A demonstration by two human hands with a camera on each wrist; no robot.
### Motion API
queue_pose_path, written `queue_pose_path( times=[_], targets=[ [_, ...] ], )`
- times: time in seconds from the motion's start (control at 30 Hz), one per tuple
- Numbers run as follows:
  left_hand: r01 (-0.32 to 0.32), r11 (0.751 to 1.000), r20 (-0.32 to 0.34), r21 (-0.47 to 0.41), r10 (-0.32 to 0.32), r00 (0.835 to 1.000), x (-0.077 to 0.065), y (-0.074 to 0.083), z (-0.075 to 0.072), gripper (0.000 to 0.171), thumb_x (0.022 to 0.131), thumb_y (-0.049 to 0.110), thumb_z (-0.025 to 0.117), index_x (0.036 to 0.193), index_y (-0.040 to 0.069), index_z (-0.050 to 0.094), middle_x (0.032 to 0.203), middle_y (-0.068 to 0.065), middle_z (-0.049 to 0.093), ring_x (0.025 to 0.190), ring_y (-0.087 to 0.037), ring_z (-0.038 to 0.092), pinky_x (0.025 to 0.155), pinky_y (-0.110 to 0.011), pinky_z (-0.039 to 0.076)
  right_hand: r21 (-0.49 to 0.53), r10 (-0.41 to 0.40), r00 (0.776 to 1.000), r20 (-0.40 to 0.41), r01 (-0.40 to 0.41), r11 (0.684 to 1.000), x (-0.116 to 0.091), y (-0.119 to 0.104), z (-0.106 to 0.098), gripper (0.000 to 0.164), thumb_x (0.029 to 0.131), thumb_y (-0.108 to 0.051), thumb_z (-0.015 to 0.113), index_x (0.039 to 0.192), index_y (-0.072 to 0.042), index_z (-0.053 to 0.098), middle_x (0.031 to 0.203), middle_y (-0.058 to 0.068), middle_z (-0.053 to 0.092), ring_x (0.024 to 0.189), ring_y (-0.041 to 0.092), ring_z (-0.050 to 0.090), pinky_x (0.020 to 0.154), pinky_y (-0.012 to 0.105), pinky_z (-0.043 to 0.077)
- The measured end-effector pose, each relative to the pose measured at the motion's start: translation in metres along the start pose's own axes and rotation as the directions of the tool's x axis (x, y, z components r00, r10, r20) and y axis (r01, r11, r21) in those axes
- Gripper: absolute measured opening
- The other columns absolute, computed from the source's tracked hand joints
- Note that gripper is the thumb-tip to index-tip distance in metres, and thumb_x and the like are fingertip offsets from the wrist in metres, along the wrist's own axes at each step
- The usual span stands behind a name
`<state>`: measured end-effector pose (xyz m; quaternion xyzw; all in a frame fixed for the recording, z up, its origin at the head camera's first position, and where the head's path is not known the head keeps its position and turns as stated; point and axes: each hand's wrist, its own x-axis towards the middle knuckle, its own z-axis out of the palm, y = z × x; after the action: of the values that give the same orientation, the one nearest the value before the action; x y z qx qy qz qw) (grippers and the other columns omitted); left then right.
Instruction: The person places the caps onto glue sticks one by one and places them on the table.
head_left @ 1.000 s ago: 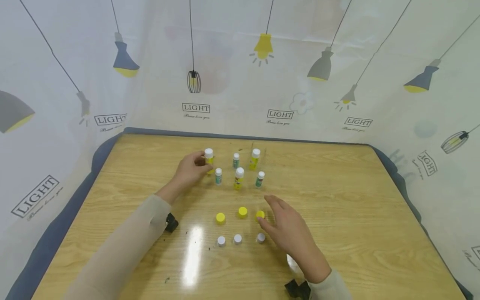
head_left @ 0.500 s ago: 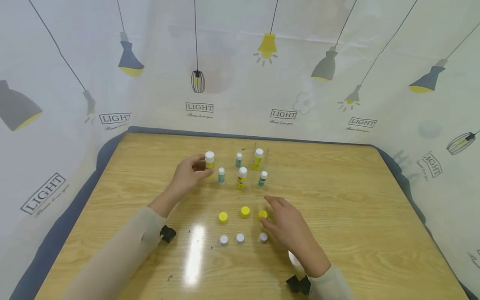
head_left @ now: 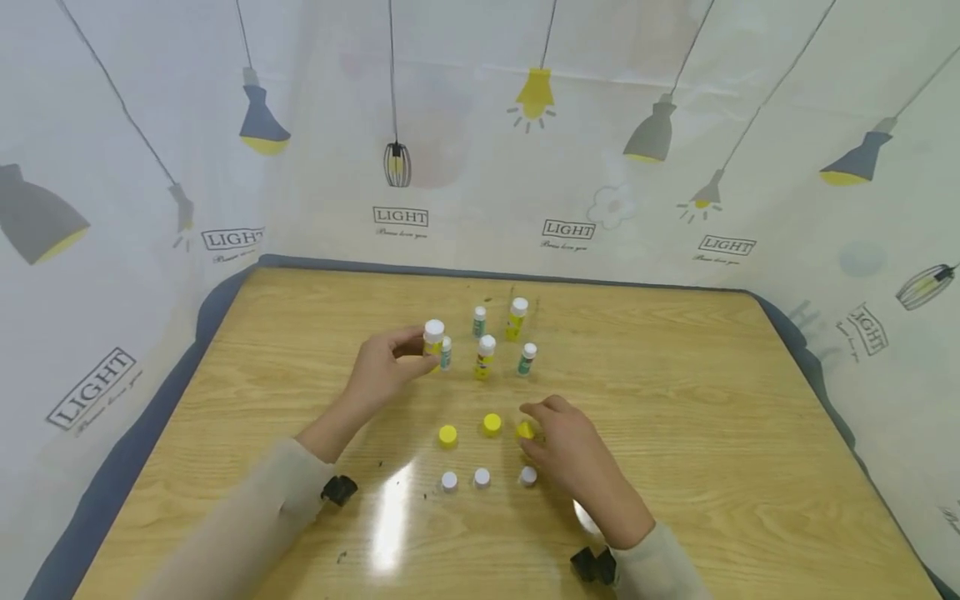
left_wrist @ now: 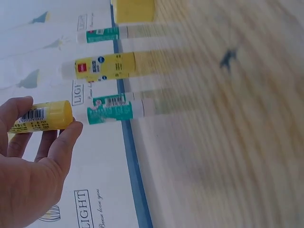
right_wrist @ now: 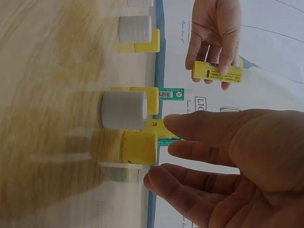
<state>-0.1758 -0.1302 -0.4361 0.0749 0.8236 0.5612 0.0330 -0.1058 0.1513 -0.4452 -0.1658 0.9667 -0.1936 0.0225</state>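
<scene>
"Where did we have our left hand point(head_left: 378, 367)?"

"Left of the frame's centre, its fingers wrapped round a white-topped yellow tube point(left_wrist: 50, 115) that we held above the bench point(head_left: 712, 417)."

"And our right hand point(head_left: 573, 446)?"

"Below and right of centre, its fingers loosely parted about the rightmost yellow cap point(head_left: 525, 430); we couldn't tell whether they touched it."

"What else did we see?"

"Five upright tubes point(head_left: 484, 358) near the centre, and three white caps point(head_left: 482, 477) lower down."
</scene>
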Motion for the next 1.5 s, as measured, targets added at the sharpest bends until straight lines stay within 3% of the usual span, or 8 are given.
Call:
queue_pose_path(
  times=[0.3,0.53,0.87,1.03,1.5],
  targets=[
    [-0.055,0.998,-0.018,-0.015,0.054,0.998,-0.014,0.01,0.016,0.042,0.089,0.013,0.08,0.129,0.01,0.069,0.118,-0.008,0.073,0.113,-0.027,0.068,0.094,-0.042,0.06,-0.016,-0.003,1.0,0.03,0.004,1.0,0.005,-0.001,0.003,0.033,0.086,-0.013,0.08,0.117,-0.003,0.073,0.099,0.006,0.065,0.074,0.012,0.052,0.064,0.027,0.051],
    [-0.054,0.997,-0.026,-0.05,0.053,0.998,-0.021,0.011,0.022,0.038,0.088,0.01,0.08,0.124,0.009,0.071,0.116,-0.008,0.074,0.107,-0.025,0.07,0.087,-0.031,0.062,-0.016,-0.016,0.999,0.033,0.017,1.0,0.009,0.0,0.008,0.029,0.087,-0.01,0.077,0.115,-0.005,0.074,0.092,0.004,0.062,0.069,0.012,0.047,0.06,0.026,0.046],
    [-0.067,0.997,-0.051,-0.033,0.065,0.997,-0.028,0.011,0.022,0.033,0.086,0.012,0.082,0.118,0.006,0.074,0.114,-0.011,0.075,0.104,-0.028,0.072,0.087,-0.031,0.062,-0.037,-0.047,0.999,0.002,0.047,0.998,0.01,0.001,0.011,0.022,0.084,-0.005,0.079,0.105,-0.005,0.076,0.089,0.004,0.064,0.072,0.014,0.053,0.065,0.031,0.052],
    [-0.056,0.996,-0.048,-0.067,0.053,0.997,-0.028,0.011,0.023,0.033,0.084,0.009,0.083,0.115,0.003,0.074,0.111,-0.015,0.075,0.102,-0.031,0.073,0.084,-0.027,0.062,-0.044,-0.032,0.999,0.007,0.032,0.999,0.01,0.001,0.009,0.021,0.084,-0.003,0.078,0.106,-0.002,0.076,0.092,0.007,0.067,0.079,0.018,0.061,0.07,0.034,0.057],
    [-0.047,0.999,-0.038,-0.028,0.046,0.998,-0.037,0.017,0.022,0.032,0.085,0.012,0.083,0.115,0.006,0.075,0.111,-0.011,0.076,0.095,-0.022,0.075,0.08,-0.026,0.062,0.006,-0.003,0.999,-0.05,0.003,1.0,0.005,-0.005,-0.004,0.024,0.085,-0.002,0.079,0.109,0.0,0.075,0.101,0.01,0.072,0.092,0.025,0.07,0.08,0.039,0.061]
  ],
)
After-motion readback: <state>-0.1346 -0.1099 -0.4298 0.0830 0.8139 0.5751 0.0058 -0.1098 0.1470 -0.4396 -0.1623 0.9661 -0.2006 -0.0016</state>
